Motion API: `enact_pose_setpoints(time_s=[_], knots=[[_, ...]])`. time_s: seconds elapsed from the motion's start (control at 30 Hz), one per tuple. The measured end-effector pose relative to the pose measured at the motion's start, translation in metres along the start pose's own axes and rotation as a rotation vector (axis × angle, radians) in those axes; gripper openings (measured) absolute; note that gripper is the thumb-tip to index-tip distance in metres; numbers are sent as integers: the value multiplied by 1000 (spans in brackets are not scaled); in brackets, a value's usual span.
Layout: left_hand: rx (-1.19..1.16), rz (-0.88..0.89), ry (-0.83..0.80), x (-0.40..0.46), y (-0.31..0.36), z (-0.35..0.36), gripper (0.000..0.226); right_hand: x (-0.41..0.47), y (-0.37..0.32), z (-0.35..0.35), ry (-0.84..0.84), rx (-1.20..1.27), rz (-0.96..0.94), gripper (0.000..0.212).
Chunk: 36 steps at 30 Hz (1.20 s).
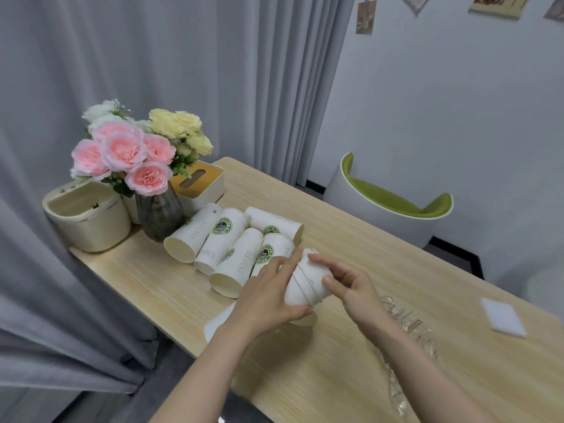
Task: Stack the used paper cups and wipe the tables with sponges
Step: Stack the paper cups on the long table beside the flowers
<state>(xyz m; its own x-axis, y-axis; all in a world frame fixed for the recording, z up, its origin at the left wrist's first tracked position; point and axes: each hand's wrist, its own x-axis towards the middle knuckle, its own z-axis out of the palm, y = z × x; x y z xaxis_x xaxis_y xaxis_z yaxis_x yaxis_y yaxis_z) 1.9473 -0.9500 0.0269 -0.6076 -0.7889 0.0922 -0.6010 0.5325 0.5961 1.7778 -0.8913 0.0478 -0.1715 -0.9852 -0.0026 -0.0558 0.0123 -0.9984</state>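
Note:
Both hands hold one white paper cup (308,282) upside down, tilted, just above the wooden table (335,377). My left hand (268,297) wraps its lower left side and my right hand (348,282) pinches its right side. Thin rubber bands cross the cup. Several more cups with green logos (225,239) lie on their sides in a cluster behind the hands. Another cup (215,325) lies partly hidden under my left wrist. A white sponge (503,315) lies flat at the table's right.
A vase of pink and yellow flowers (158,215), a cream bin (88,218) and a tissue box (198,184) stand at the far left corner. A clear plastic wrapper (406,331) lies under my right forearm. A green and white chair (390,206) stands beyond the table. Grey curtains hang left.

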Motion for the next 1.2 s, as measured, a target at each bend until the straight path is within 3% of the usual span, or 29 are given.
enact_pose_setpoints(time_s=[0.33, 0.43, 0.5, 0.6, 0.8, 0.9, 1.0, 1.2], knots=[[-34, -31, -2, -3, -8, 4, 108, -9, 9, 30, -108, 72, 44, 44], [24, -52, 0, -5, -14, 1, 104, -11, 14, 29, -37, 33, 46, 37], [50, -91, 14, -7, -20, -2, 103, -10, 27, 21, 63, -93, 48, 33], [41, -145, 32, -10, -32, -9, 104, -12, 55, 7, 118, -466, -3, 22], [42, -195, 51, -14, -43, -17, 107, -23, 90, -2, -144, -886, 65, 50], [34, -198, 45, -16, -44, -17, 108, -21, 96, -1, -308, -1053, 134, 43], [26, -189, 45, -18, -46, -18, 108, -20, 99, 3, -344, -1139, 163, 57], [22, -180, 40, -19, -47, -19, 107, -20, 89, 3, -223, -1140, 75, 71]])
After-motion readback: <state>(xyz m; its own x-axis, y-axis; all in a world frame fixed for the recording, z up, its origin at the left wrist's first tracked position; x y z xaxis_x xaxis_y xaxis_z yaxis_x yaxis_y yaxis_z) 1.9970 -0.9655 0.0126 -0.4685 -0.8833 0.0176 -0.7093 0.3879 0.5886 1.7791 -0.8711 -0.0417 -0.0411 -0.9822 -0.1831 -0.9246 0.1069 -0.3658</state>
